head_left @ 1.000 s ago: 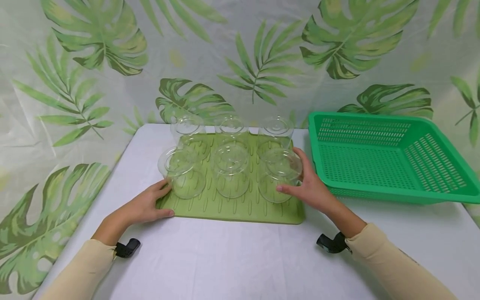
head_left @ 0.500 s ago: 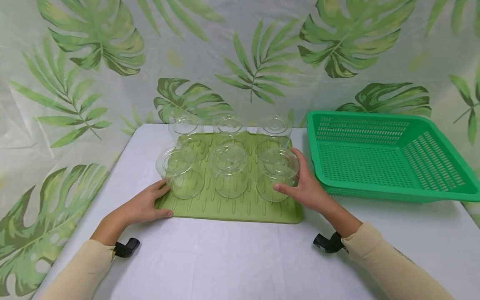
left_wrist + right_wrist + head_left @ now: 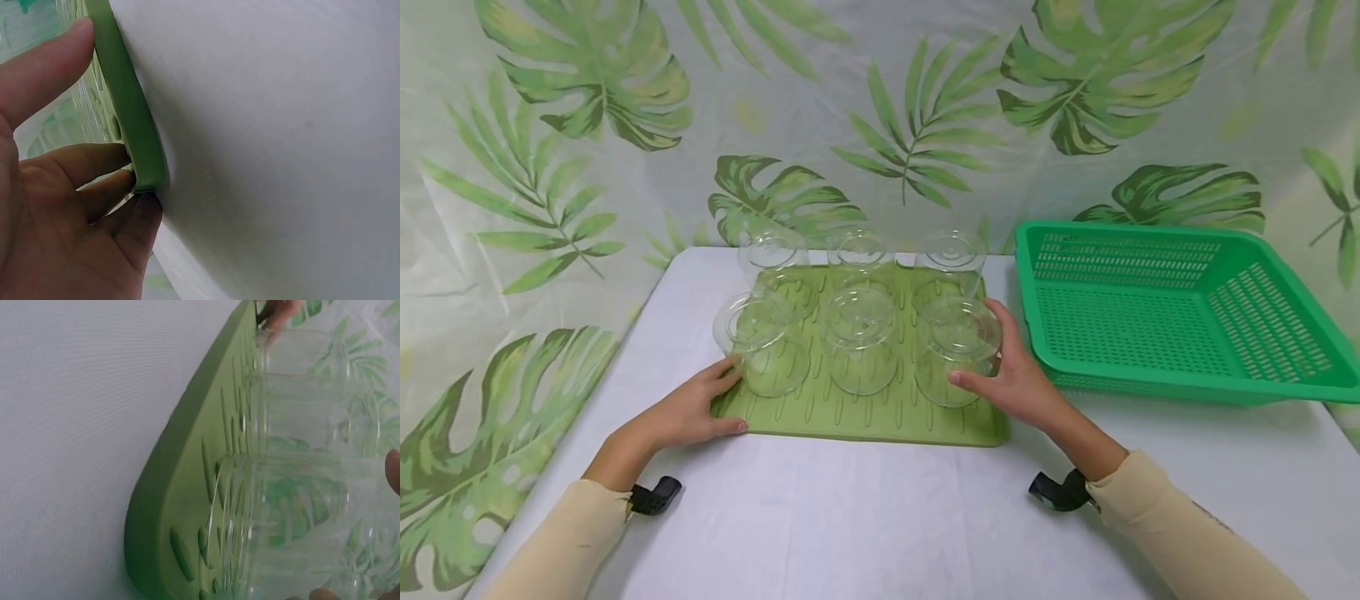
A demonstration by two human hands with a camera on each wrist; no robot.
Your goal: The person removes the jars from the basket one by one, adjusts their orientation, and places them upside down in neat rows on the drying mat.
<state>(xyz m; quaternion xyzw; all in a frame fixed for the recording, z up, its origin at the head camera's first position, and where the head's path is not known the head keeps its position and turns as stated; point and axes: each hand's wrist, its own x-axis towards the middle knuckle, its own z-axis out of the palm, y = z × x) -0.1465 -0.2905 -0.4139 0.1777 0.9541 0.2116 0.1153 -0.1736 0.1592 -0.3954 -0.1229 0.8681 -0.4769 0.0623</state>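
Note:
Several clear cups stand in two rows on a green ridged mat (image 3: pixel 880 421), apparently upside down. My right hand (image 3: pixel 1018 375) is curved around the front right cup (image 3: pixel 955 350), thumb in front and fingers along its far right side. In the right wrist view, that cup (image 3: pixel 300 525) stands on the mat, with fingertips at its edges. My left hand (image 3: pixel 688 408) rests at the mat's front left corner, near the front left cup (image 3: pixel 771 350). The left wrist view shows the thumb on the mat's rim (image 3: pixel 134 106) and the other fingertips against its corner.
A green perforated basket (image 3: pixel 1150 333) stands right of the mat, close to my right hand. White cloth (image 3: pixel 865 517) covers the table, and a leaf-print sheet (image 3: pixel 917 108) hangs behind. The back row of cups includes a middle cup (image 3: pixel 861 254).
Both hands stay in nearly the same places, and the cups remain on the mat. The head view shifts only very slightly.

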